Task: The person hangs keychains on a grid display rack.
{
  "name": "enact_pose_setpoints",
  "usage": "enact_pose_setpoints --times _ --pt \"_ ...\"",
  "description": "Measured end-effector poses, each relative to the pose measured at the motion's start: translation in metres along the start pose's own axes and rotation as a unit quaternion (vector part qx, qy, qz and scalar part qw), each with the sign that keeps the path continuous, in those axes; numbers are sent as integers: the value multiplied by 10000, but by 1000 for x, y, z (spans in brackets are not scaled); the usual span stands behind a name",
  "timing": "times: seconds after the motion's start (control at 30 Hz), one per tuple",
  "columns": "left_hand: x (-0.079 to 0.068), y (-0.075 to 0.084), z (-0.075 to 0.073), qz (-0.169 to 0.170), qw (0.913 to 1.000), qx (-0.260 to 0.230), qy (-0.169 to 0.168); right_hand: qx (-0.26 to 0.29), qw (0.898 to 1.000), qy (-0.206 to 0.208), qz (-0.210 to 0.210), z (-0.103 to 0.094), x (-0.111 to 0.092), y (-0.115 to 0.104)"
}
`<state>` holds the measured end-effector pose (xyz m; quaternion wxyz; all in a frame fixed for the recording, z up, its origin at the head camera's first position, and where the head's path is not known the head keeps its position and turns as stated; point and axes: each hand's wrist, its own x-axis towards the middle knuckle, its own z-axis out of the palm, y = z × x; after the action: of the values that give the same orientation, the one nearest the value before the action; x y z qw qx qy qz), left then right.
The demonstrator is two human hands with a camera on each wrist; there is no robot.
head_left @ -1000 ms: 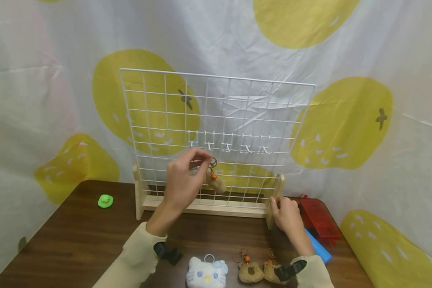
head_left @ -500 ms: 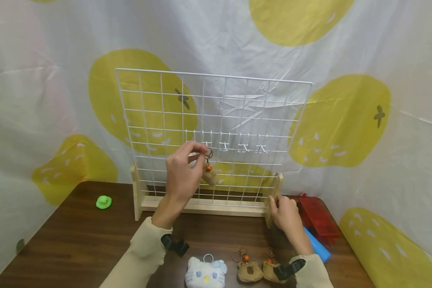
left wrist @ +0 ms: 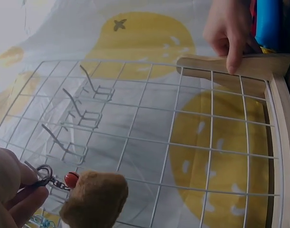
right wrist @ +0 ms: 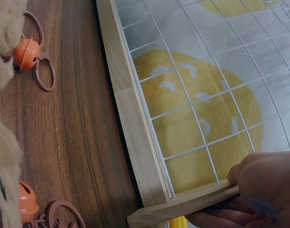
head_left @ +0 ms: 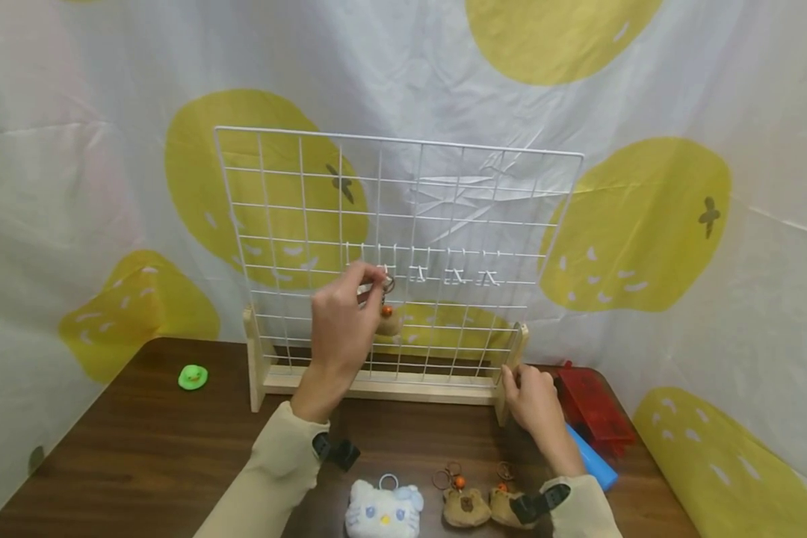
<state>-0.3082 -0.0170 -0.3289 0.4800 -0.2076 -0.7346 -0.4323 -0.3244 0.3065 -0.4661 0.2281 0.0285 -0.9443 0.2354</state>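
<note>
My left hand (head_left: 346, 314) pinches the metal ring of a brown plush keychain (left wrist: 95, 199) between thumb and fingertips. The plush hangs below with a small orange bell (left wrist: 71, 179). In the left wrist view the ring (left wrist: 44, 171) overlaps the tip of a white hook. A row of such hooks (head_left: 455, 276) is fixed across the middle of a white wire grid (head_left: 403, 140). The grid stands upright in a wooden base (head_left: 403, 393). My right hand (head_left: 534, 396) grips the base's right upright (head_left: 521, 344), thumb on the near side, fingers partly hidden beneath in the right wrist view.
At the table's (head_left: 141, 463) front lie a white plush cat-face keychain (head_left: 385, 514) and two brown plush keychains (head_left: 467, 509), one partly behind the right wrist strap. A red case (head_left: 595, 411) and a blue object (head_left: 593, 462) lie right. A green toy (head_left: 192, 377) sits left.
The left hand has risen slightly with the keychain, bringing its ring up to the second hook from the left. The plush swings less. The right hand keeps its grip on the upright.
</note>
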Motion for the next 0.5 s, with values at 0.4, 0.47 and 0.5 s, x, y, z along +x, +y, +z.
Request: enact_pose_setpoints --times 0.4,0.47,0.5 --pt "-3 -8 1 242 9996 129 -118 -36 10000 5 -35 0 -1 0" --pt "-4 -9 0 289 9995 72 -131 -37 10000 -13 -31 0 -1 0" --pt "-4 -9 -1 310 9994 57 -141 -38 10000 -21 -30 0 -1 0"
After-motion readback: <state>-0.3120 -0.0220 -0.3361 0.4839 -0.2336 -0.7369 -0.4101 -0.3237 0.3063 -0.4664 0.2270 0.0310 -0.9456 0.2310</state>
